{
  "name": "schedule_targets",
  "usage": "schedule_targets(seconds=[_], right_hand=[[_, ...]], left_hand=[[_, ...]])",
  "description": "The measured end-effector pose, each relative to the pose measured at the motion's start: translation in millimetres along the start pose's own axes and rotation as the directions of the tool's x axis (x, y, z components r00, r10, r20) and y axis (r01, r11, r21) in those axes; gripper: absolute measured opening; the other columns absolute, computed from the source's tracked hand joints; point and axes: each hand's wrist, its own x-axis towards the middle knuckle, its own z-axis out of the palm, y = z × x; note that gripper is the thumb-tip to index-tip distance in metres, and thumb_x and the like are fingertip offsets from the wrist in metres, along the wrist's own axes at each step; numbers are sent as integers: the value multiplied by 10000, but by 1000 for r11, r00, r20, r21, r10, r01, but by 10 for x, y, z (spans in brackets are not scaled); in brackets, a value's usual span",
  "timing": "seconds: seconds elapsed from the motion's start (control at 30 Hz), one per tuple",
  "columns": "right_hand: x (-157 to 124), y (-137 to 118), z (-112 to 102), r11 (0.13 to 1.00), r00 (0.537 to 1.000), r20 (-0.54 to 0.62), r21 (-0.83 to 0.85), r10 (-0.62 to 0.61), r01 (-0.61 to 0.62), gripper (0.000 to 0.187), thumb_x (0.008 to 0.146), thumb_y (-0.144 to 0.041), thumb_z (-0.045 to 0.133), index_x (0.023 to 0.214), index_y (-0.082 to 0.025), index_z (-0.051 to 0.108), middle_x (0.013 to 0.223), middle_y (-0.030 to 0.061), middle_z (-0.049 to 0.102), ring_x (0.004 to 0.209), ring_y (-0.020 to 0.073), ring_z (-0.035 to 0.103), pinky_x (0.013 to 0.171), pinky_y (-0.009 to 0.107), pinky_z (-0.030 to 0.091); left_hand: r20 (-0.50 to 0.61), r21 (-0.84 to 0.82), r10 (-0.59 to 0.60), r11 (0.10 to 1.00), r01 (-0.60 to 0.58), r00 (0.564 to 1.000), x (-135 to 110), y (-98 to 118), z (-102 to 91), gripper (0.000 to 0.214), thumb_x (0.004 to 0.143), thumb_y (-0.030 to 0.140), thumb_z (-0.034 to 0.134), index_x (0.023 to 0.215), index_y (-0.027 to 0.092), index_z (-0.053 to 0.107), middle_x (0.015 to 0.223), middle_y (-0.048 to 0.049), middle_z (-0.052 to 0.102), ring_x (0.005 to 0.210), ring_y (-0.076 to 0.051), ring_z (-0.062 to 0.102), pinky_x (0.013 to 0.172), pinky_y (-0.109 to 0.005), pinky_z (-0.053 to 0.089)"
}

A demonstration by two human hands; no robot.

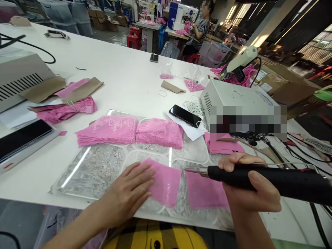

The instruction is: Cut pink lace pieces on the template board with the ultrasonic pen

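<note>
My left hand (129, 190) lies flat with its fingers spread, pressing the left edge of a pink fabric piece (167, 186) onto a clear plastic tray lid (95, 169). My right hand (249, 180) is wrapped round a black-handled tool with a slim metal tip (259, 178). The tip points left, over the gap between that piece and a second pink fabric piece (204, 193). I cannot tell whether it touches the fabric. Behind them, on the same clear plastic, sit two stacks of pink lace fabric, one on the left (109, 129) and one on the right (159, 133).
A grey box (228, 97) with cables stands at the right, carrying a pale handheld device (241, 62). A phone (185, 116) lies on white paper beside it. At the left are another machine box (23, 76) and bundled pink fabric (67, 109). A person (203, 29) sits at a sewing machine behind.
</note>
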Motion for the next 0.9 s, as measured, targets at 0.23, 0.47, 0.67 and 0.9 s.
schedule_targets(seconds=[0.23, 0.47, 0.67, 0.9], right_hand=[[-52, 46, -315, 998, 999, -36, 53, 40, -38, 170, 671, -268, 565, 769, -186, 677, 709, 18, 580, 501, 125, 510, 468, 316, 462], [-80, 46, -449, 997, 998, -56, 64, 35, -31, 173, 681, -284, 589, 807, -194, 667, 752, 25, 597, 528, 136, 516, 500, 335, 478], [17, 0, -597, 998, 981, -192, 36, -38, 46, 188, 614, -274, 555, 741, -183, 658, 695, 14, 605, 482, 132, 501, 468, 326, 458], [155, -155, -817, 988, 938, -315, -6, -145, 151, 194, 608, -240, 515, 727, -183, 658, 679, 15, 609, 484, 127, 508, 466, 304, 445]], left_hand=[[127, -123, 97, 989, -81, 987, 373, 531, 451, 285, 1028, 255, 450, 1209, 137, 634, 1300, -69, 661, 1257, -215, 572, 1187, -406, 313], [172, -5, 30, 1000, -29, 985, 495, 612, 586, 319, 1014, 280, 470, 1255, 107, 587, 1305, -136, 640, 1305, -274, 529, 1145, -490, 362], [144, 68, 45, 996, -55, 989, 583, 612, 591, 308, 1015, 243, 458, 1262, 116, 591, 1299, -129, 647, 1308, -259, 534, 1148, -480, 374], [38, 133, 87, 987, -91, 995, 614, 532, 747, 279, 998, 204, 484, 1216, 120, 636, 1266, -101, 673, 1319, -261, 523, 1232, -498, 184]])
